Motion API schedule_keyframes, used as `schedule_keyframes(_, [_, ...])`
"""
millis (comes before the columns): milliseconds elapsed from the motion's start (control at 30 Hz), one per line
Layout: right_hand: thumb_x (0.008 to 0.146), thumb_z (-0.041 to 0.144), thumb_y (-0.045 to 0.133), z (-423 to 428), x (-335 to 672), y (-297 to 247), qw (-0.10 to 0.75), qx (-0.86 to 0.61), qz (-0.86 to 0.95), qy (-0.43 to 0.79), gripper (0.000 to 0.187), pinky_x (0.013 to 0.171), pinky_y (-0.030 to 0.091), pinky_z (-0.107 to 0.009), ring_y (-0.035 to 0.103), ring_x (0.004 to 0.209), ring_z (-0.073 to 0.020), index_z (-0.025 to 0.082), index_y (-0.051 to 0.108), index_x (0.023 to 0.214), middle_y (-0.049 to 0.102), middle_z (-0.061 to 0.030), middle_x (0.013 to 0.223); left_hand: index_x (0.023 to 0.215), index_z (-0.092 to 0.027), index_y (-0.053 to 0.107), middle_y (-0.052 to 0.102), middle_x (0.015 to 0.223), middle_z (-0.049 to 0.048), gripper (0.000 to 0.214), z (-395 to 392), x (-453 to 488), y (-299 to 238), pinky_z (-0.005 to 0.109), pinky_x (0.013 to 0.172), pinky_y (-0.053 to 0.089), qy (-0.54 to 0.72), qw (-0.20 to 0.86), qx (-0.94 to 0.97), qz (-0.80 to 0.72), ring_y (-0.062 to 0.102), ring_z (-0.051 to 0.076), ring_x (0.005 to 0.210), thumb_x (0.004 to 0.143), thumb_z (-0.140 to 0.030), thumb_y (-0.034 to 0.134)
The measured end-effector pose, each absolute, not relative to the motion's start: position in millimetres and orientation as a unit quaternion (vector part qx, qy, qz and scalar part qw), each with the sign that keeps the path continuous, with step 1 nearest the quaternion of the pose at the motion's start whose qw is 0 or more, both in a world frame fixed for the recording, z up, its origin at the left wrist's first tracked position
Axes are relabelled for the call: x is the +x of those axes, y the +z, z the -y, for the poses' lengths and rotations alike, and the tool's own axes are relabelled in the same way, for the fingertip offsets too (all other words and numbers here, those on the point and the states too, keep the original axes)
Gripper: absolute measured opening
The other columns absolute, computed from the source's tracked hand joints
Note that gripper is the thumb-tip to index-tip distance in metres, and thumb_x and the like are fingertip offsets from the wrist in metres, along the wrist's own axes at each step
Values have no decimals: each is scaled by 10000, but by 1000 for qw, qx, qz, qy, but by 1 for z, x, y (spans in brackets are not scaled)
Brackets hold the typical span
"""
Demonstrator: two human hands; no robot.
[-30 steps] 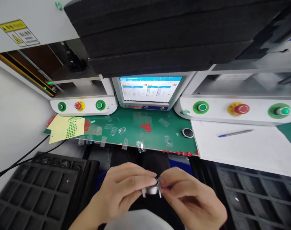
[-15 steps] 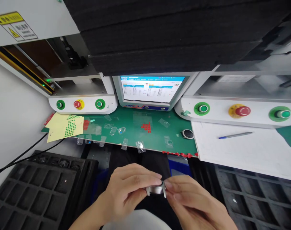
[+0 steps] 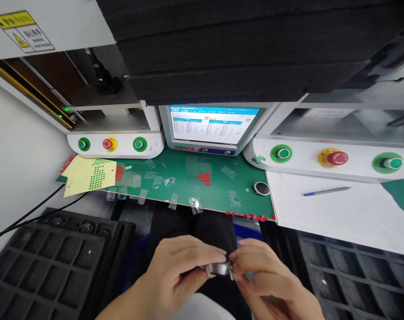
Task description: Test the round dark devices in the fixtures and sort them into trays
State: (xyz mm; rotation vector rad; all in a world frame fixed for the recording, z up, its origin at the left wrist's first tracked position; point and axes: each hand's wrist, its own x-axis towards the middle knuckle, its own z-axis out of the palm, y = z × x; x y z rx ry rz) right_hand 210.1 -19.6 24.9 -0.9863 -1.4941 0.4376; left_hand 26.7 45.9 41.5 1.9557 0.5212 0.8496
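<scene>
A silver watch case (image 3: 218, 269) with lugs at its two sides is held low, above my lap. My left hand (image 3: 180, 266) is closed on it from the left, the fingers on top and the thumb beneath. My right hand (image 3: 268, 275) pinches the case's right end by the lugs. Something pale bluish shows between the right fingers, too small to make out. Much of the case's top is hidden by my fingers. Another round watch (image 3: 261, 188) with a dark face lies on the green mat (image 3: 175, 164), near the white paper.
Foam trays (image 3: 55, 262) with compartments stand at the lower left, and another such tray (image 3: 358, 275) at the lower right. A pen (image 3: 326, 191) lies on the paper sheets (image 3: 308, 213). Behind are a screen (image 3: 215, 126) and push-button panels. Clear film bits and yellow sticker sheets (image 3: 89, 175) lie on the mat.
The right fingers have shifted slightly at the case's right end, and the bluish bit has come into view between them. The watch case has tilted a little and moved slightly lower.
</scene>
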Motion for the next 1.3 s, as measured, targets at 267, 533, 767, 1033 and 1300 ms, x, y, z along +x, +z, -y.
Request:
schedule_keyframes(267, [743,-92,643,15,195,18,667,-441,576,170,353,790,625,-300,727,768,-159,176,638,974,738,-16,831,1170,-221,663,784,992,63,229,-41,28,35,213,760,583,392,452,762,-247,732,150,837,959,-183,584])
schedule_keyframes(533, [771,-86,570,14,195,26,604,-480,621,140,304,546,561,-265,627,610,-124,201,548,867,685,-28,732,1206,-221,644,791,964,74,281,-39,29,34,247,719,605,403,400,776,-274,752,184,832,947,-143,569])
schedule_keyframes(767, [795,-95,531,21,191,23,598,-469,623,185,331,516,535,-238,617,615,-121,223,445,768,654,-33,747,1216,-226,650,790,989,54,357,-35,30,30,228,758,615,442,336,770,-315,756,169,835,907,-70,561])
schedule_keyframes(1033, [827,296,738,11,178,-44,611,-544,324,476,199,495,511,-203,593,505,-99,187,574,860,644,-3,701,1046,-244,728,789,927,-8,171,-40,21,10,143,779,595,477,440,577,-496,761,133,822,894,-186,676])
schedule_keyframes(1300, [688,523,815,-5,171,-65,596,-562,243,519,441,484,464,-214,522,492,-98,167,581,799,575,18,623,983,-194,737,780,908,48,227,-45,16,6,213,733,619,454,525,482,-535,745,177,791,839,-369,739])
